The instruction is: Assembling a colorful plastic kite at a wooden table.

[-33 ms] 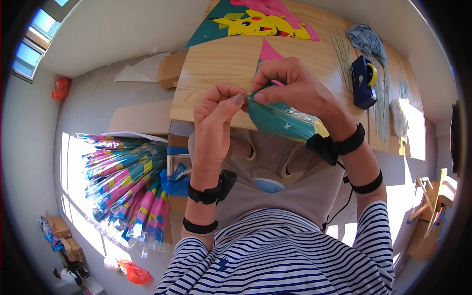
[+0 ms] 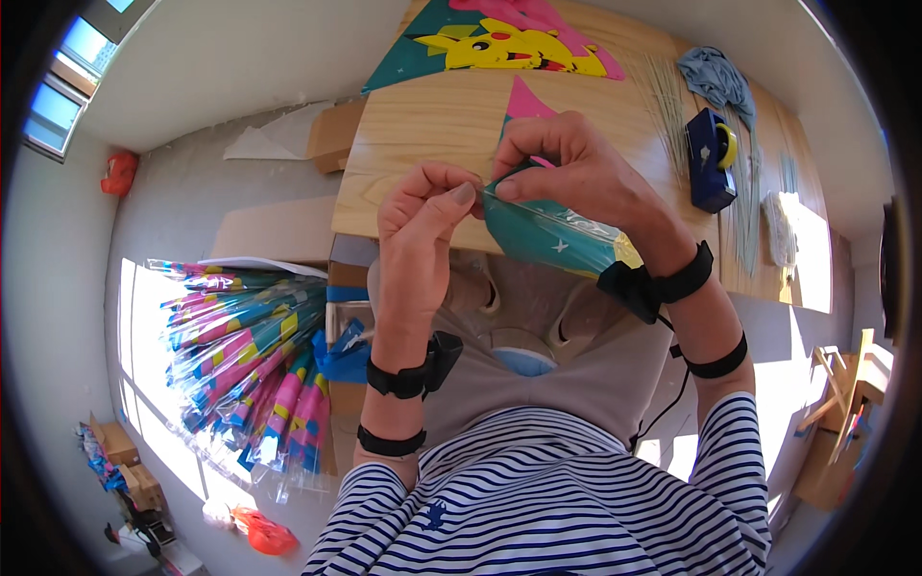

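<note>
A teal kite sail (image 2: 538,232) with a small white star hangs over the table's near edge, and a pink corner of fabric shows behind my hands. My right hand (image 2: 591,171) pinches it near its upper left end between thumb and fingers. At that same tip, the thumb and forefinger of my left hand (image 2: 419,213) are pressed together. What lies between those left fingertips is too small to make out. Farther back, a triangular kite sail (image 2: 523,48) in teal, pink and yellow lies flat on the table.
On the wooden table (image 2: 413,125) are thin rods (image 2: 663,110), a blue tape dispenser (image 2: 709,161) with yellow tape and a grey cloth (image 2: 715,77). Colourful plastic-wrapped bundles (image 2: 250,355) fan out at my left. A cardboard box (image 2: 336,134) stands beyond the table's left edge.
</note>
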The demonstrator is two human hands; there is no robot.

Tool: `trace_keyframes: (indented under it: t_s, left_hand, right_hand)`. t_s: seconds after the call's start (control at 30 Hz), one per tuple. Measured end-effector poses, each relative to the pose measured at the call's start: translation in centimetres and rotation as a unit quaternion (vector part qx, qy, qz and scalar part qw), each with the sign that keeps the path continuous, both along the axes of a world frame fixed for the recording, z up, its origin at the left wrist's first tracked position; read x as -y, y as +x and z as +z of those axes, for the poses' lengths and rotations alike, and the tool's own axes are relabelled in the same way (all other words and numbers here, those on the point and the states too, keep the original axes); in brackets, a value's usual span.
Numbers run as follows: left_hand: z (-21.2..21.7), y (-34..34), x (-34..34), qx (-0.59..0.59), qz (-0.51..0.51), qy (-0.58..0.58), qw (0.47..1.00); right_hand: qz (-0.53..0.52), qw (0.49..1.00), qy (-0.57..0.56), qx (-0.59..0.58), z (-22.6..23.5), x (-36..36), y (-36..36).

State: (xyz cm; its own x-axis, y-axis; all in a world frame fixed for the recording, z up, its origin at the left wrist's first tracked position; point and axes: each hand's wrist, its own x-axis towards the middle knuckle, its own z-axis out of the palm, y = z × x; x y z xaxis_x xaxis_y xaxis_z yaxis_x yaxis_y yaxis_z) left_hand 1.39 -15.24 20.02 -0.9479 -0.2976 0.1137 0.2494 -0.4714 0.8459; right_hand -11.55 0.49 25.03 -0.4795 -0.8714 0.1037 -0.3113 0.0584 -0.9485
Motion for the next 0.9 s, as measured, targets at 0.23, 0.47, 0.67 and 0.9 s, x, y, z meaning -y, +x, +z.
trace_keyframes:
  t_s: [0.23, 0.47, 0.67, 0.9]
  left_hand:
    - [-0.4, 0.1, 0.4, 0.018, -0.023, 0.045, 0.999]
    - [-0.1, 0.2, 0.6, 0.029, -0.025, 0.039, 0.998]
    - [0.3, 1.1, -0.9, 0.003, 0.206, -0.182, 0.961]
    - [0.4, 0.7, -2.2, -0.066, 0.324, -0.483, 0.811]
  right_hand:
    - [-0.006, 0.999, 0.006, 0.04, -0.2, 0.0, 0.2]
    - [-0.003, 1.0, 0.008, 0.0, -0.4, 0.0, 0.2]
    - [-0.029, 0.999, 0.012, -0.022, -0.7, 0.2, 0.3]
    - [-0.05, 0.996, 0.013, -0.069, -0.4, 0.5, 1.1]
